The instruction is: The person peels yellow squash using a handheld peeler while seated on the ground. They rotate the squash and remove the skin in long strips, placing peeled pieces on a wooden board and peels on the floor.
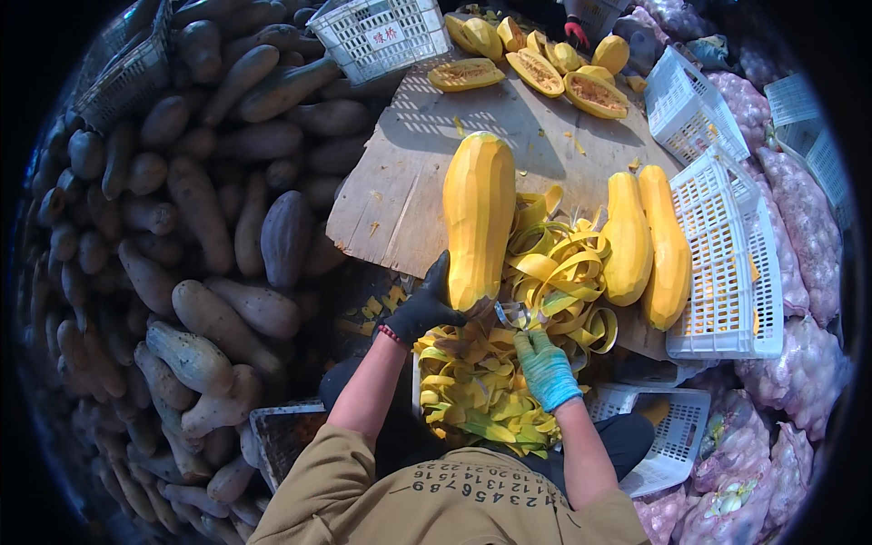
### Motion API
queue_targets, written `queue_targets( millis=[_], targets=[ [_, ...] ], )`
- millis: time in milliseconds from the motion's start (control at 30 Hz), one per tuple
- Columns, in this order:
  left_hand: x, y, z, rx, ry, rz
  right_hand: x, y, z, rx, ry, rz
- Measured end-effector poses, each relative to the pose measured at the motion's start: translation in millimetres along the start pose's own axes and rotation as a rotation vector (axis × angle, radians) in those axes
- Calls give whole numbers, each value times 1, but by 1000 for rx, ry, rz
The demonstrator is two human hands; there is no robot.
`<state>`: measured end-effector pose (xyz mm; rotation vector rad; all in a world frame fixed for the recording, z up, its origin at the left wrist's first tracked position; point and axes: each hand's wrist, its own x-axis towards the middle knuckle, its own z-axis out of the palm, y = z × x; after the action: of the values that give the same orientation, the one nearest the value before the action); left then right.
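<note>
My left hand (424, 303), in a black glove, grips the near end of a large peeled squash (479, 218) lying lengthwise on a wooden board (402, 184). A small patch of darker skin shows at the squash's near tip. In my right hand (547, 368), gloved in teal and grey, is a peeler (512, 315) with a metal head, just right of that tip. Long curled peelings (558, 259) are heaped on the board beside the squash. More peelings (477, 395) fill a container below my hands; its pale left rim shows. Two peeled squashes (628, 238) lie to the right.
Unpeeled squashes (286, 235) are piled along the left. White plastic crates (722, 259) stand at the right, another crate (381, 37) at the back. Halved squashes (538, 71) lie on the far board, near another person's red-gloved hand (576, 33). Net sacks of bulbs (793, 375) line the right.
</note>
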<state>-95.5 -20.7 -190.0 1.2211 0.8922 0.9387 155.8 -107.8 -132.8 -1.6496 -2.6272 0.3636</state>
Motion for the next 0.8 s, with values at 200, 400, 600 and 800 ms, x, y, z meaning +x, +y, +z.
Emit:
queue_targets(
  millis=[200, 400, 600, 800],
  targets=[
    [-28, 13, 10, -115, 374, -394, 72, -18, 30, 444, 278, 338],
    [-10, -21, 22, -215, 303, -239, -12, -94, 6, 611, -310, 559],
    [-20, -22, 16, -449, 237, -520, 29, -61, 25, 356, 400, 213],
    [-23, -22, 18, -507, 198, -507, -19, -78, 62, 447, -205, 511]
  ],
)
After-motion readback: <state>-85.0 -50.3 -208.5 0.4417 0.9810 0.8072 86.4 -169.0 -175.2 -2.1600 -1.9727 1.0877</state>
